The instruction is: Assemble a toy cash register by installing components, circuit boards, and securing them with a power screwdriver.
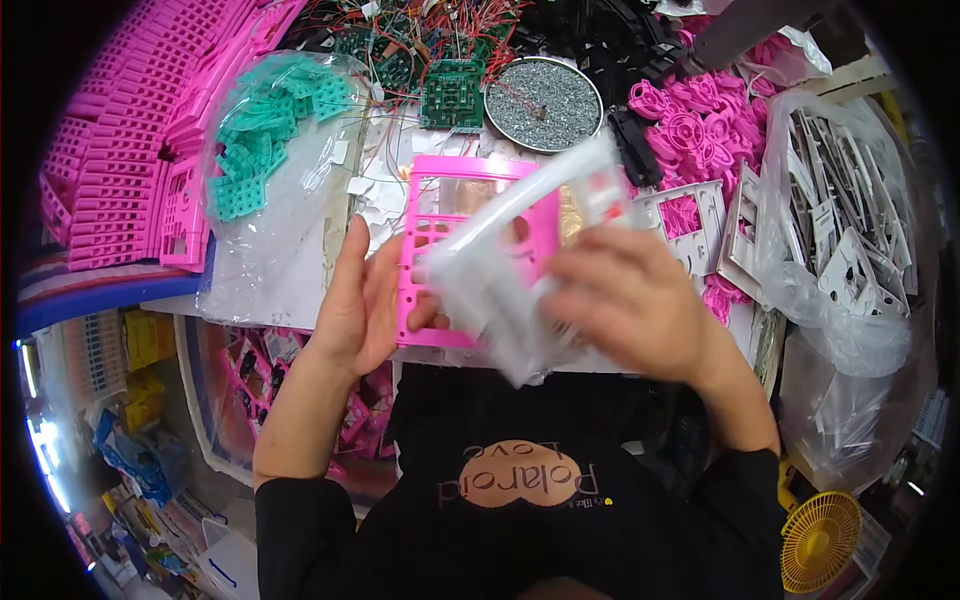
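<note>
My left hand (pixel 362 300) grips a pink plastic housing (pixel 470 166) by its left side, fingers behind it and thumb raised. The housing has several openings, and it is held up over the front of the worktable. Across its right part lies a flat whitish, partly see-through piece (pixel 490 280), tilted and smeared by motion; its exact kind cannot be made out. At that piece's right edge is my right hand (pixel 635 300), blurred, with its fingers bent round it. The piece hides much of the housing's right half.
Stacked pink housings (pixel 130 150) and bagged teal parts (pixel 275 130) lie left. Behind are wired green circuit boards (pixel 452 95) and a round tray of screws (pixel 543 62). Pink parts (pixel 700 125) and a bag of white panels (pixel 850 250) stand right. A tub (pixel 215 440) sits below.
</note>
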`<state>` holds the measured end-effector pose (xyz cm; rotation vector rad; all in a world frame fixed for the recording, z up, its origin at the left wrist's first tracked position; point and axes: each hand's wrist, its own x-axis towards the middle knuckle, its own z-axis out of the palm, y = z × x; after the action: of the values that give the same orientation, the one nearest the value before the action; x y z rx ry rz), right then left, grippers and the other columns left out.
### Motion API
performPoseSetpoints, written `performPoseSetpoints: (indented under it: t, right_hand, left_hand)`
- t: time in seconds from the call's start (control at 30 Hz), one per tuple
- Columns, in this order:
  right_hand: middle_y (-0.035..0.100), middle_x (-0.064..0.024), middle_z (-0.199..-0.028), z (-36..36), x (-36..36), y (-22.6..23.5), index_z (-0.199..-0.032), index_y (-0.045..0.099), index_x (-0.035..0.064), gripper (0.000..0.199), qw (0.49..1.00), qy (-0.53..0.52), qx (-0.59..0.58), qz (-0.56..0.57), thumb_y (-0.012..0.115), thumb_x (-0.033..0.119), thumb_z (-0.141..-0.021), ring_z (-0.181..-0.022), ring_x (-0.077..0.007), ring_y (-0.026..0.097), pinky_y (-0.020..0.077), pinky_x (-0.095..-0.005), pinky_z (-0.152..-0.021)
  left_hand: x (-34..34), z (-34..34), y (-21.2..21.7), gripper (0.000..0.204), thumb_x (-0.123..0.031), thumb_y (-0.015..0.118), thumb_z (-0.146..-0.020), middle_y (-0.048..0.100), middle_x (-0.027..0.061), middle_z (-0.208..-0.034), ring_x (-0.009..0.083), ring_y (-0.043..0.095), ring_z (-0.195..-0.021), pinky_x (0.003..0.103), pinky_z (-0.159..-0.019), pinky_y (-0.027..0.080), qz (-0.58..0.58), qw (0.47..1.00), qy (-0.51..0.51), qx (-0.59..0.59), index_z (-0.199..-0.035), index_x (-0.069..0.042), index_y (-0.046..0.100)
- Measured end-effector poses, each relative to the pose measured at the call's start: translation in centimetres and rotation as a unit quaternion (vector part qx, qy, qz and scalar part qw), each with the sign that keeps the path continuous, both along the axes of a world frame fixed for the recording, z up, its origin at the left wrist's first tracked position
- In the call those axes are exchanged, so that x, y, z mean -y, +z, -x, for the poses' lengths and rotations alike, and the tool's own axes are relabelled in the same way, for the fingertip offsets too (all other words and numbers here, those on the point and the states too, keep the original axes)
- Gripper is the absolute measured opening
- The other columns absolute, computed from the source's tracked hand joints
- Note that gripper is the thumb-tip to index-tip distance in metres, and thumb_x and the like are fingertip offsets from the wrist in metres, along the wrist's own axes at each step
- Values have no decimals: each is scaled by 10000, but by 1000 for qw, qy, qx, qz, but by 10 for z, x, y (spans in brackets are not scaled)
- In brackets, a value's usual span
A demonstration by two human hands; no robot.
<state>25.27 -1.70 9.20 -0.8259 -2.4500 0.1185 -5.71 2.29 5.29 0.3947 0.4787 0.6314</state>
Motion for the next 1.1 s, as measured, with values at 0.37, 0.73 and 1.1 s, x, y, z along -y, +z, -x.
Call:
performPoseSetpoints:
  t: [0.37, 0.73, 1.1]
  right_hand:
    - [575, -127, -1392, 26, 19, -11, -1514, 393, 104, 681, 761, -53, -443, 472, 678, 63, -896, -1245, -193, 570, 485, -335, -992]
    - [566, -90, -1322, 63, 27, -15, -1468, 376, -18, 541, 656, -69, -532, 530, 613, 213, -1040, -1200, -140, 537, 450, -321, -1026]
    - [640, -145, -1108, 69, 28, -31, -1368, 462, -32, 479, 750, -68, -485, 444, 640, 233, -1011, -1021, -204, 622, 491, -336, -870]
  left_hand:
    - [34, -5, 8, 673, 27, 568, -942, 631, 147, -1288, 184, 678, -1040, 320, -862, 574, -19, 976, 90, -196, -1562, -9, 309]
    - [34, -44, -4, 922, 147, 416, -864, 13, 127, -1733, 272, 135, -1581, 430, -1271, 145, -369, 876, 233, -203, -1647, -51, -28]
    - [55, -50, -16, 866, 140, 429, -926, 38, 138, -1730, 273, 172, -1569, 420, -1262, 177, -321, 869, 303, -225, -1646, -50, -14]
